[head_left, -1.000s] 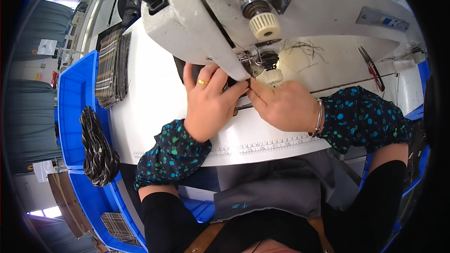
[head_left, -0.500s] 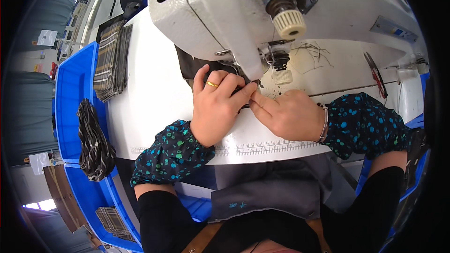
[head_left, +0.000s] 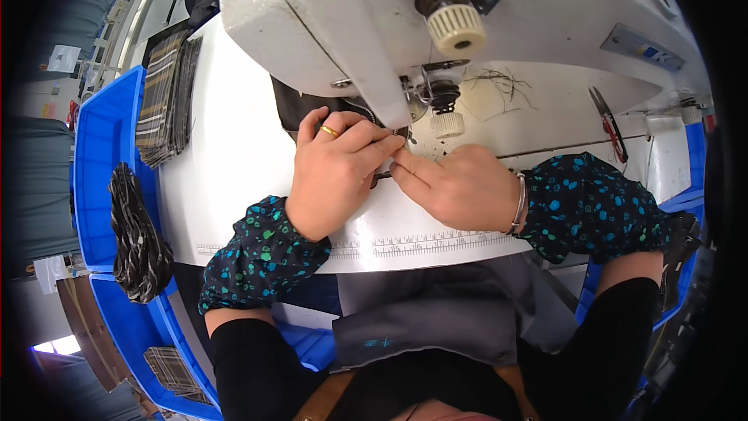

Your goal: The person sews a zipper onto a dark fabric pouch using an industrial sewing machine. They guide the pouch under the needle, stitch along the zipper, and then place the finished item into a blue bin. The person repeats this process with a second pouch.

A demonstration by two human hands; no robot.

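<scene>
A dark brown fabric piece (head_left: 290, 107) with a metal zipper (head_left: 363, 106) along it lies under the head of a white sewing machine (head_left: 312, 39). My left hand (head_left: 339, 168), with a yellow ring, rests over the fabric's near part, its thumb and fingers closed on the edge beside the needle area. From the other side my right hand (head_left: 456, 187) meets it, thumb and forefinger pinched at the same edge, fingertips touching the left thumb. The hands cover most of the fabric's near edge, and the needle is hidden behind the machine's arm.
Stacked plaid fabric pieces (head_left: 165, 101) lie at the table's left edge, by blue bins (head_left: 109, 179) with a dark striped fabric bundle (head_left: 139, 238) over the rim. Thread snippers (head_left: 610, 125) and loose threads (head_left: 502, 87) lie right of the machine. A ruler strip (head_left: 421, 245) runs along the front edge.
The whole view has shifted, so everything appears farther left. Both hands keep nearly the same hold on the fabric by the needle area.
</scene>
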